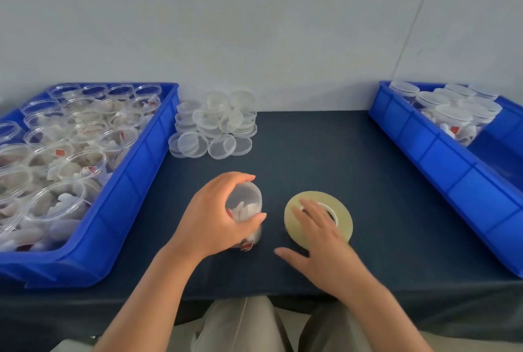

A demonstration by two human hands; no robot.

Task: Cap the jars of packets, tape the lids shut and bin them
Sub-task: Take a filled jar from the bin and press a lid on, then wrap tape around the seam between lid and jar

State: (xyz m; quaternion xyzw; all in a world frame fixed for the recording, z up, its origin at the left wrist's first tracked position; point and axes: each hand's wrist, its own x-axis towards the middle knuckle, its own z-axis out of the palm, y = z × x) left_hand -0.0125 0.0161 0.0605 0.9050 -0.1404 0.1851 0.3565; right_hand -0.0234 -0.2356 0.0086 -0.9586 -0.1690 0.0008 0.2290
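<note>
My left hand (210, 220) grips a clear capped jar of white packets (245, 204) standing on the dark table near the front middle. Just to its right lies a yellowish roll of clear tape (317, 215). My right hand (317, 241) lies over the tape roll with fingers spread and straight, touching its top, thumb out to the left. A pile of clear lids (212, 125) sits at the back middle of the table.
A blue bin (135, 181) on the left holds several uncapped jars of packets. A blue bin (441, 159) on the right holds several capped jars at its far end. The dark table (325, 153) reaches a white wall behind.
</note>
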